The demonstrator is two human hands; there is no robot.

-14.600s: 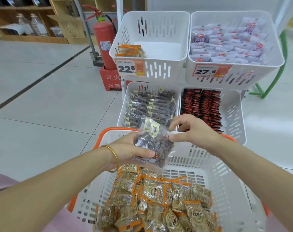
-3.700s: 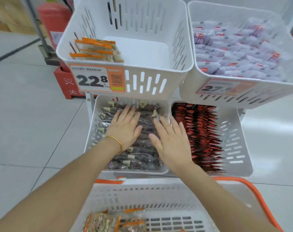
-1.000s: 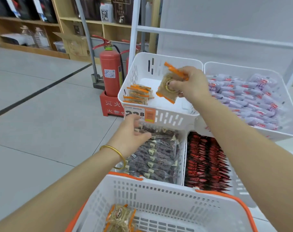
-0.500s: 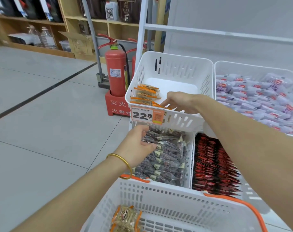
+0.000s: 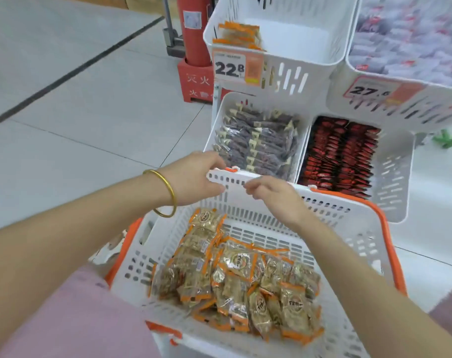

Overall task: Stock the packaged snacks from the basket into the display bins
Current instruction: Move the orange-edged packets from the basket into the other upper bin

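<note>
**Two hands back on the basket rim**

Both hands have left the bins. Half a second ago the right hand [image 5: 272, 196] reached into the top left bin [image 5: 293, 78] and the left hand [image 5: 194, 177] lay on the dark packs [image 5: 256, 143] in the lower left bin [image 5: 258, 101]. A second ago the right hand held one orange-edged pack over that top bin; now neither hand holds a pack. The left hand grips the far rim of the basket [image 5: 331, 202], fingers over the top and thumb underneath, with a gold bangle [image 5: 165, 192] on the wrist. The right hand sits just beside it on the same rim, fingers curled down onto the edge. The view has also tipped downward, so far more of the basket shows than before.

The snack packs [image 5: 240, 277] lie in a loose heap on the basket floor, mostly toward its left and near side. They are small clear packets with orange sealed edges, golden-brown contents and a round printed label. Some lie flat and others overlap at angles. A short row of the same packs [image 5: 239, 34] stands against the left wall of the top left bin, behind the 22.8 price tag [image 5: 228, 68]; the rest of that bin's floor is bare white. The basket is white with orange handles and stands just in front of the lower bins, one of them holding red packs [image 5: 341, 156].
</note>
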